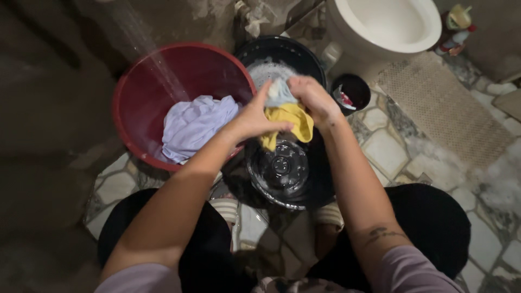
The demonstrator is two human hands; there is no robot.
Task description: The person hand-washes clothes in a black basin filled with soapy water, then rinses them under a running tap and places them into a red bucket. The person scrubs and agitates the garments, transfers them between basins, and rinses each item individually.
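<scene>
Frame centre: left hand (255, 116) and right hand (313, 99) both grasp a yellow cloth (290, 122) above the black basin (282, 173). Lilac cloth (195, 125) lies in red tub (130, 103), left.

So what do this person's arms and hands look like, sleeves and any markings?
Both forearms are bare, with pale lilac sleeves ending above the elbows. The right forearm carries a small dark tattoo. No rings, watch or gloves show on the left hand or right hand.
</scene>
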